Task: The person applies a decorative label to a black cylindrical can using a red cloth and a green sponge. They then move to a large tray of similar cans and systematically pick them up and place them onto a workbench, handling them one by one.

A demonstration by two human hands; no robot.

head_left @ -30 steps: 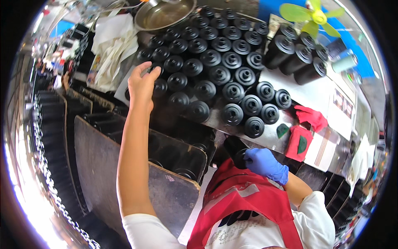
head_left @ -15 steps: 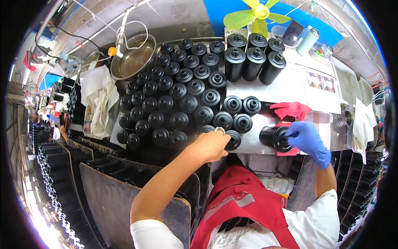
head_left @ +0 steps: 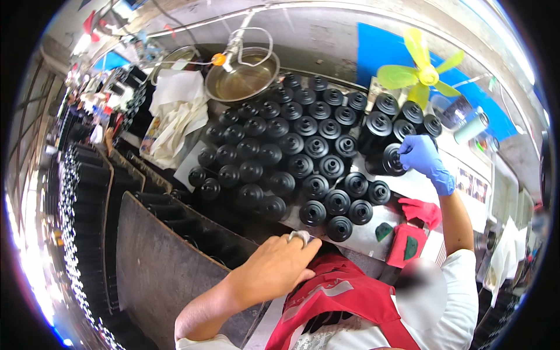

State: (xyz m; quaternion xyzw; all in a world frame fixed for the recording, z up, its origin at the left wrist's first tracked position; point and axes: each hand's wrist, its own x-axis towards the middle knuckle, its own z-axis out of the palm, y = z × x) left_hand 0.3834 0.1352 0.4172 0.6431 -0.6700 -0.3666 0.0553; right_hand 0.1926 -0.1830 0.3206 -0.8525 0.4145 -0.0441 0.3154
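Note:
My right hand [head_left: 421, 156], in a blue glove, is closed at the top end of a black cylinder [head_left: 379, 164] with a stepped, ringed top. The cylinder is tilted beside the group of upright black cylinders [head_left: 379, 123] at the back right. My bare left hand [head_left: 280, 262] is curled near the front edge of the bench, in front of my red apron. A small whitish thing [head_left: 301, 235] shows at its fingers, too small to name. Many more black cylinders [head_left: 316, 147] stand packed together on the metal bench to the left.
A red cloth [head_left: 421, 211], a red block [head_left: 402, 248] and dark green pads [head_left: 384, 231] lie at the right front. Behind are a metal basin [head_left: 245, 76] and a yellow-green fan [head_left: 427, 76]. A wooden board [head_left: 157, 256] borders rows of black cylinders at left.
My right hand has carried the black cylinder from the red block to the back group. My left hand has drawn back from the front cylinders toward me. The view has shifted.

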